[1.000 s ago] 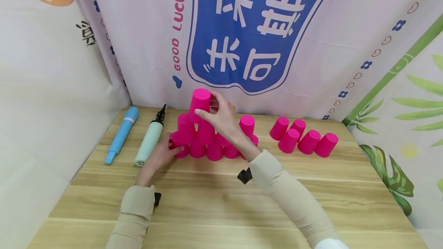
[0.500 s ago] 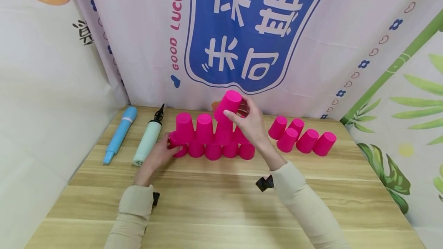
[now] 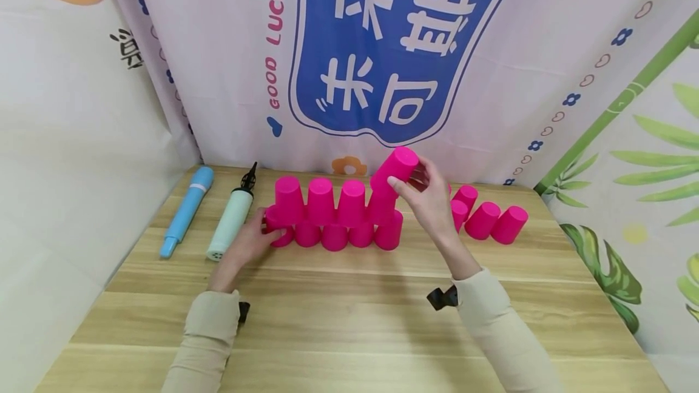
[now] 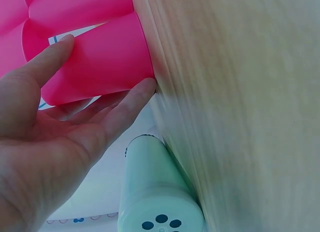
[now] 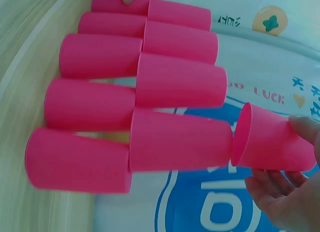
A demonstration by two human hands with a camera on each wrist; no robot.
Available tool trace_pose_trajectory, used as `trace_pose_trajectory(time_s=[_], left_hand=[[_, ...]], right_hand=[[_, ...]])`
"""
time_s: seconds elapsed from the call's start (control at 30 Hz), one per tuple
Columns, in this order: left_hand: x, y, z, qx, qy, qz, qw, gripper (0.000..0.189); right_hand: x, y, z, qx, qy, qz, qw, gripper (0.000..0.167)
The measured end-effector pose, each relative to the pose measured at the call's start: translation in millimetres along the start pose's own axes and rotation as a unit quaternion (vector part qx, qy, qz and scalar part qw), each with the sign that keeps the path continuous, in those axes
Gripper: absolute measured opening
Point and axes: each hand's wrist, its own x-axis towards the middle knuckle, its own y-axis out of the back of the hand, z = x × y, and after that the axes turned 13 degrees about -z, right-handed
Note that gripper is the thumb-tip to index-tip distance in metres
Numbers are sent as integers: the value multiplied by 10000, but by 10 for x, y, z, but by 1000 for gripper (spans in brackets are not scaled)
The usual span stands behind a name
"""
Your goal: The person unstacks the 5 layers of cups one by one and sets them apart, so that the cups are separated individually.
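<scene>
My right hand (image 3: pixel 431 202) holds a pink cup (image 3: pixel 397 167) between thumb and fingers, mouth down and tilted. In the right wrist view the rim of this held cup (image 5: pixel 272 139) is right at the base of the end cup (image 5: pixel 181 140) in the upper row. Below it, several upside-down pink cups form two levels, the upper row (image 3: pixel 320 202) set over the gaps of the lower row (image 3: pixel 334 237). My left hand (image 3: pixel 253 240) grips the lower row's leftmost cup (image 4: pixel 102 59), thumb on one side and fingers along the other. That cup's mouth rests on the table.
To the right stand several more upside-down pink cups (image 3: pixel 509 224), partly behind my right hand. A mint-green hand pump (image 3: pixel 232 226) with a black nozzle lies left of my left hand. Beyond it is a blue tube-shaped tool (image 3: pixel 187 211). A printed cloth (image 3: pixel 218 77) hangs behind the wooden table (image 3: pixel 349 326).
My right hand has carried its cup rightward along the upper row, from above its left part to its right end, and the cup leans more. The left hand has stayed at its cup.
</scene>
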Motion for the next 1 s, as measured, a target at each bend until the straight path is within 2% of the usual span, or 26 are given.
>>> trace_pose_trajectory(time_s=[0.17,0.37,0.47,0.77,1.0], left_hand=[[5,6,-14,39,-25,-8,10000,60],[4,15,-27,32,-69,-18,10000,59],[-1,16,-27,21,-77,-21,10000,59],[-6,3,-22,-12,-71,-28,10000,60],[12,11,-9,-24,-55,-19,10000,61]], right_hand=[[-53,151,35,27,-118,285,9995,60],[-184,272,-116,-90,-483,513,9975,58],[-246,322,-123,-235,-642,592,9959,59],[-331,536,447,-410,-839,796,9924,62],[-469,653,635,-541,-1185,950,9869,66]])
